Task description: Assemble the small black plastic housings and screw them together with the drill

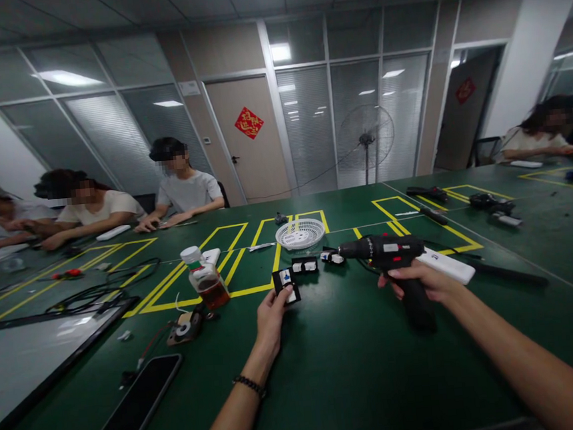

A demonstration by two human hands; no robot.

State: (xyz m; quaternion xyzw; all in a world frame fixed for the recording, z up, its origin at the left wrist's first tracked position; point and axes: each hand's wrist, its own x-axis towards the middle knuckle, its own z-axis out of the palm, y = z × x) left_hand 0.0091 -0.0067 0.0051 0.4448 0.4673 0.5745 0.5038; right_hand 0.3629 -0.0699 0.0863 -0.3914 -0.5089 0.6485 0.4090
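Note:
My left hand (270,317) is closed on a small black box with a white and blue label (286,284), held upright just above the green table (350,370). My right hand (415,278) grips a black electric screwdriver (387,254) by its handle, its nose pointing left toward two small black and white parts (305,265) lying on the table. A white round fan grille (299,233) lies beyond them.
A small bottle of brown liquid (206,277) stands left of my hand, with a round part (183,329), a dark phone (133,409) and cables (97,295) nearby. A white block (446,266) lies behind the screwdriver. Other people sit at the far left and far right.

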